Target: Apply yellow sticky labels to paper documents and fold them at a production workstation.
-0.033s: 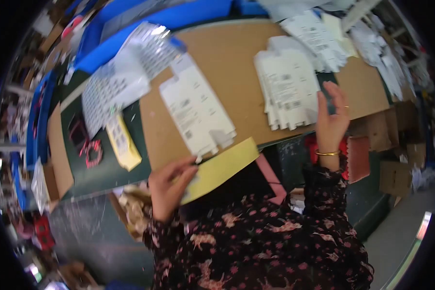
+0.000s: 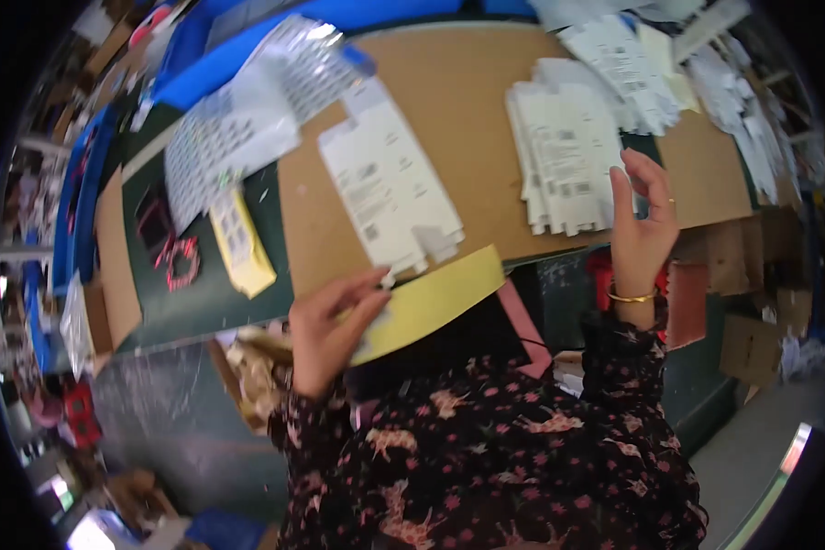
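Observation:
My left hand [image 2: 325, 332] is closed on a yellow paper strip [image 2: 442, 304], which slants up to the right over the table's near edge. A small whitish bit shows at its fingertips; I cannot make out what it is. Just beyond the strip lies a flattened white carton [image 2: 390, 179] with printing and cut flaps, its near end close to those fingertips. My right hand [image 2: 646, 215] is raised with thumb and fingers apart and nothing seen between them. It is beside the near right side of a fanned pile of flattened white cartons [image 2: 568, 156].
Brown cardboard [image 2: 467, 101] covers the table's middle. To the left lie a yellow label sheet [image 2: 238, 243], a dark object with a red cord [image 2: 183, 264] and a printed clear plastic bag [image 2: 229, 137]. Blue bins [image 2: 192, 69] stand behind. More white cartons [image 2: 628, 69] lie back right.
The whole view has shifted a little, so the table's things sit higher and farther right. Both hands keep nearly the same pose, the left still on the yellow strip.

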{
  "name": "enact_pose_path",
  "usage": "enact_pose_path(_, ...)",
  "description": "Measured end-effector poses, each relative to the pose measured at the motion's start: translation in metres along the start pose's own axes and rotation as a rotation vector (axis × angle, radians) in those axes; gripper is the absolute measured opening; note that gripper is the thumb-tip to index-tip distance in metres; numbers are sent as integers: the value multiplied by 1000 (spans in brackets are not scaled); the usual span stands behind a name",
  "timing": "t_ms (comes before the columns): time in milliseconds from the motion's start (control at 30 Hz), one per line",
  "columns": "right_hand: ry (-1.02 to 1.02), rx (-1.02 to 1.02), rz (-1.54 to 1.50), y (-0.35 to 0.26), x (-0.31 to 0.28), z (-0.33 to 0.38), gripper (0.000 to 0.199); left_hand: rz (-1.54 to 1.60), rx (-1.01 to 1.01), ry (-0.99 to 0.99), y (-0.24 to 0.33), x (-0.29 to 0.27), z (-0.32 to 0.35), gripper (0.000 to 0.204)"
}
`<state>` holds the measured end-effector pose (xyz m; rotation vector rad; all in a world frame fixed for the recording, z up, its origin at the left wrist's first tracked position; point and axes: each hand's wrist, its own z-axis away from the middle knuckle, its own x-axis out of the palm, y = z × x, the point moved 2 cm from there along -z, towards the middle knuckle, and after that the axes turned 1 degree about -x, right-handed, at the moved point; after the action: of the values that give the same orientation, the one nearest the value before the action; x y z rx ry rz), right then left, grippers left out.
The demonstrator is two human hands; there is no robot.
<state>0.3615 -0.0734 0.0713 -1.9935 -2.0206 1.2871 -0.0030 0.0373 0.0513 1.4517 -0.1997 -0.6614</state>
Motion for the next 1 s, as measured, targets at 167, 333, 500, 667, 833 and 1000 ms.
enact_pose_path(167, -832, -93, -663, -99, 44, 26, 31, 113, 79, -31, 9, 7, -7, 40)
enact_pose_path(333, -1120, 146, -718, -114, 73, 51, 28, 140, 80, -24, 11, 4, -7, 45)
enact_pose_path(500, -525, -512, -367, -133, 77, 51, 21, 44, 149, 163, -1, 11, -12, 46)
enact_pose_path(667, -579, -212, -568, -123, 81, 71, 17, 99, 188, 196, 5, 30, -19, 50)
enact_pose_path(833, -584, -267, -571, -119, 84, 74, 13, -58, 233, 260, -17, 31, -13, 54)
enact_pose_path(1000, -508, -256, -584, -119, 82, 78, 10, -10, 290, 312, -8, 43, -12, 50)
